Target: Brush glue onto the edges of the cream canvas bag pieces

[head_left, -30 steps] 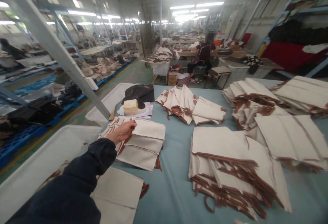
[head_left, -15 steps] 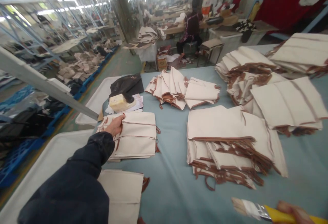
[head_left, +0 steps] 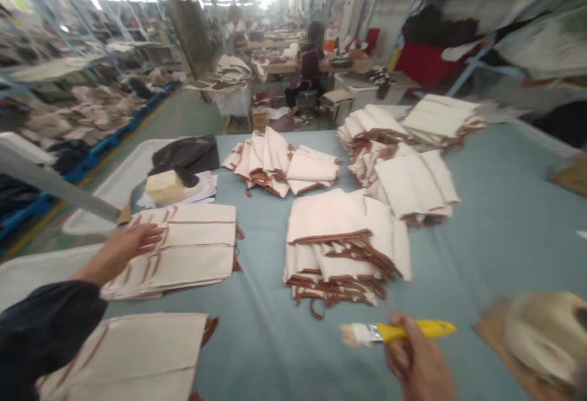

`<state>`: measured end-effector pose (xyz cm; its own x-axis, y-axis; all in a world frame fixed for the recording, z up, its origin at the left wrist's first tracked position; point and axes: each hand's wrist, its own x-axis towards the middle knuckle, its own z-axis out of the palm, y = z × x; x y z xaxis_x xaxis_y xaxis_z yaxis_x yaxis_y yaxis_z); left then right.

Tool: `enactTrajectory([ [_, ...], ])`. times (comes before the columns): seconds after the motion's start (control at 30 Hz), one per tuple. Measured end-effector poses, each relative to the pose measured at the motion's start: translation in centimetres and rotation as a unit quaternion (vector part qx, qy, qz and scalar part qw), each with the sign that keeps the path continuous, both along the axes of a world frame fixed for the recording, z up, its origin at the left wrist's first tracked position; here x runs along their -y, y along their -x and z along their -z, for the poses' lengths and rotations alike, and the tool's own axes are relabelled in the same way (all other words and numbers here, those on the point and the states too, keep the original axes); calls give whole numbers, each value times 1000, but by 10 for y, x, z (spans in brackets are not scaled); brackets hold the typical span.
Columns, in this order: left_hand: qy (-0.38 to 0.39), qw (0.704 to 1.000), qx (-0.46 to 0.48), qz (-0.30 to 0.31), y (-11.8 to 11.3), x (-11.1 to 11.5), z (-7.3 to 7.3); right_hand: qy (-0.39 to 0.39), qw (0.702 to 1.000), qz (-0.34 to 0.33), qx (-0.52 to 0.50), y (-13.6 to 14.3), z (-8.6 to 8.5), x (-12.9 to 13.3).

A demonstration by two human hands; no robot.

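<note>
My left hand [head_left: 132, 243] lies with stretched, slightly spread fingers on a row of overlapping cream fabric panels [head_left: 202, 236] with brown edging. In my right hand [head_left: 415, 358] is a flat paintbrush [head_left: 438, 328] with a yellow handle; its pale bristles point left over the blue-green table [head_left: 270, 327]. Nearer to me on the left lies another set of cream panels [head_left: 132, 352]. A larger pile of brown-edged panels [head_left: 328, 217] sits just beyond the brush.
A pale yellow block [head_left: 167, 187] and dark cloth [head_left: 186, 155] lie at the back left. More panel piles [head_left: 415, 184] stand at the back right. At right is a blurred, rounded pale container [head_left: 543, 334] on brown board. Beyond the table a person [head_left: 309, 62] sits.
My view has turned right. My left hand has drawn back toward the panels' left end, its fingers now stretched out. My right hand and the paintbrush have come further into view.
</note>
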<state>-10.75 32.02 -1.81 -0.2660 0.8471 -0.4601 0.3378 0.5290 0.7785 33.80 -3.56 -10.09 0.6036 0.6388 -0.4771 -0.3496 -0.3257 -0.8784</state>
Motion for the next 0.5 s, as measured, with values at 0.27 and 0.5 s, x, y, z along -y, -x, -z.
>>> enactTrajectory([
  [0.27,-29,965,36,259,-174,92,69,-57,995,87,7,-43,-19,24],
  [0.5,-245,873,-78,414,-347,115,88,-65,972,222,33,-109,-32,85],
])
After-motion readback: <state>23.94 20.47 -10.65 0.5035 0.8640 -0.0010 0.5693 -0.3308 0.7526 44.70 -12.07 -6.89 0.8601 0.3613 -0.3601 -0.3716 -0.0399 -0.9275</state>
